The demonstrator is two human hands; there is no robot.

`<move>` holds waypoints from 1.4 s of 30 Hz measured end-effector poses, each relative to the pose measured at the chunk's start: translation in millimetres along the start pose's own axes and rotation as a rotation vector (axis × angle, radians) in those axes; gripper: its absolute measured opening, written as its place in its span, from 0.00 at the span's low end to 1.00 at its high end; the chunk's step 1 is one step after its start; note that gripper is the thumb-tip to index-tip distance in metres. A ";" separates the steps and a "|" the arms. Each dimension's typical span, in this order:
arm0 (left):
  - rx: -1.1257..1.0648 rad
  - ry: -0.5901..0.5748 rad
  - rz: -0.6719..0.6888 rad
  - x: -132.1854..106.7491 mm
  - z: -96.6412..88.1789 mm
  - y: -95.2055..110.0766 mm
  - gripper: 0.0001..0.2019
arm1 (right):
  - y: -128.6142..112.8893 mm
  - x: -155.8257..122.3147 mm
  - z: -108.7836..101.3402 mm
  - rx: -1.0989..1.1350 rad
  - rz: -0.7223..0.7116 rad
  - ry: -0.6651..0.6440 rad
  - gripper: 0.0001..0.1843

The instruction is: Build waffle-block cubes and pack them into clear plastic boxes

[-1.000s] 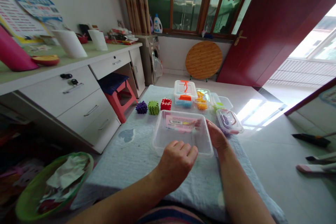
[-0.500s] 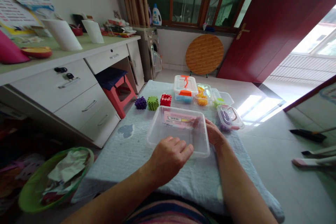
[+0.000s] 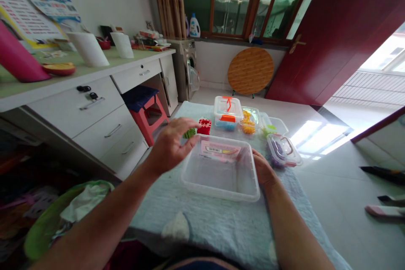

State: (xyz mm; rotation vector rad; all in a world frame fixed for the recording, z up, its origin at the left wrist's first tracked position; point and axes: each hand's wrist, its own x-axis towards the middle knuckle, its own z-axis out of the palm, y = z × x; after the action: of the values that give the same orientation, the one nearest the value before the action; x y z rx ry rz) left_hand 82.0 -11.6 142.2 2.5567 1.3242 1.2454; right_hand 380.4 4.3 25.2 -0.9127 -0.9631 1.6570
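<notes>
An open clear plastic box with a pink label inside lies in front of me on the cloth. My right hand grips its right side, with the fingers partly hidden behind the wall. Above the box's left rim, my left hand has its fingers stretched forward and the thumb apart, holding nothing. Its fingertips are close to a red block cube; whether they touch I cannot tell. A green block cube shows partly behind the hand. The purple cube is hidden from view.
Behind the box stand a lidded container with orange latches, a container of orange pieces, one with light green pieces and one with purple pieces. A pink stool and a green basket are at the left.
My left hand has left the box's near side and moved forward and left towards the cubes, its fingers opening out. My right hand stays at the box's right side. The view has shifted slightly.
</notes>
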 end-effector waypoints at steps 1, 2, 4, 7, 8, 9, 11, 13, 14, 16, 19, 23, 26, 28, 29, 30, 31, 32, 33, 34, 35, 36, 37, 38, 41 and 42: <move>0.024 -0.035 -0.050 12.8 1.5 -17.2 0.13 | 0.3 0.5 -0.4 0.009 0.002 0.011 0.15; 0.046 -0.120 -0.077 25.5 5.3 -33.8 0.17 | 0.7 0.9 -1.0 0.018 0.004 0.018 0.15; 0.077 -0.366 -0.093 49.5 18.1 -62.3 0.25 | 1.7 1.3 -2.5 0.035 0.002 0.024 0.15; 0.152 -0.660 -0.096 78.0 43.3 -88.6 0.35 | 3.4 2.0 -5.5 0.053 -0.002 0.040 0.15; 0.182 -0.726 -0.094 85.0 51.6 -93.3 0.38 | 3.8 2.3 -6.5 0.056 -0.002 0.047 0.16; 0.209 -0.783 -0.092 90.7 59.3 -96.7 0.40 | 4.1 2.6 -7.3 0.059 -0.001 0.053 0.16; 0.244 -0.850 -0.085 98.7 72.8 -100.7 0.43 | 4.3 3.2 -8.5 0.065 0.004 0.061 0.15; 0.250 -0.887 -0.081 102.7 83.3 -103.3 0.43 | 4.2 3.7 -8.9 0.067 0.005 0.061 0.15; 0.248 -0.898 -0.083 103.7 87.6 -104.5 0.43 | 4.2 3.8 -9.1 0.065 0.003 0.057 0.15; 0.240 -0.920 -0.094 104.3 94.6 -106.9 0.42 | 4.5 4.1 -9.4 0.059 -0.003 0.046 0.16; 0.216 -0.959 -0.113 103.7 101.1 -109.3 0.37 | 5.6 4.5 -10.6 0.061 -0.011 0.032 0.16; 0.192 -0.960 -0.142 101.4 103.0 -107.1 0.28 | 6.3 5.0 -11.9 0.071 -0.006 0.023 0.17; 0.181 -0.941 -0.158 100.1 101.7 -104.1 0.27 | 5.5 4.9 -11.1 0.065 -0.003 0.029 0.16; 0.172 -0.940 -0.166 99.8 100.8 -103.1 0.27 | 5.1 4.5 -10.1 0.057 -0.004 0.039 0.16; 0.171 -0.939 -0.168 99.8 100.4 -102.7 0.26 | 5.2 4.4 -9.8 0.052 -0.006 0.043 0.16; 0.170 -0.937 -0.169 99.9 100.1 -102.5 0.26 | 5.3 4.2 -9.6 0.046 -0.009 0.043 0.16; 0.169 -0.933 -0.169 99.9 99.8 -102.2 0.26 | 5.6 4.1 -9.8 0.039 -0.011 0.039 0.16; 0.168 -0.926 -0.170 99.8 99.4 -102.0 0.25 | 5.9 4.0 -10.2 0.034 -0.012 0.032 0.16; 0.166 -0.915 -0.172 99.6 98.9 -101.8 0.25 | 6.2 4.0 -11.2 0.032 -0.011 0.025 0.16; 0.165 -0.903 -0.175 99.3 98.3 -101.7 0.24 | 6.4 4.2 -12.5 0.034 -0.009 0.024 0.16; 0.165 -0.890 -0.179 99.0 97.5 -101.8 0.23 | 6.5 4.5 -14.4 0.040 -0.012 0.029 0.16; 0.166 -0.875 -0.181 98.8 96.3 -102.1 0.23 | 6.7 5.1 -16.8 0.046 -0.018 0.041 0.16; 0.166 -0.856 -0.180 98.7 94.7 -102.8 0.22 | 6.8 5.8 -19.6 0.049 -0.031 0.058 0.16; 0.163 -0.835 -0.177 98.9 92.7 -103.6 0.22 | 7.2 6.8 -22.9 0.048 -0.048 0.074 0.15; 0.120 -0.755 -0.165 101.2 81.7 -104.4 0.23 | 10.4 10.4 -33.5 0.023 -0.116 0.124 0.13; 0.097 -0.729 -0.166 102.5 76.2 -102.8 0.24 | 12.5 11.6 -36.4 0.008 -0.141 0.146 0.13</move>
State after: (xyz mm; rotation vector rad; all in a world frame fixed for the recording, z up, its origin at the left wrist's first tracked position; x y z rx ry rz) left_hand 94.6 150.5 121.3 2.4909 1.3715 0.1697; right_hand 405.7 19.2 -2.2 -0.9255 -0.8997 1.4542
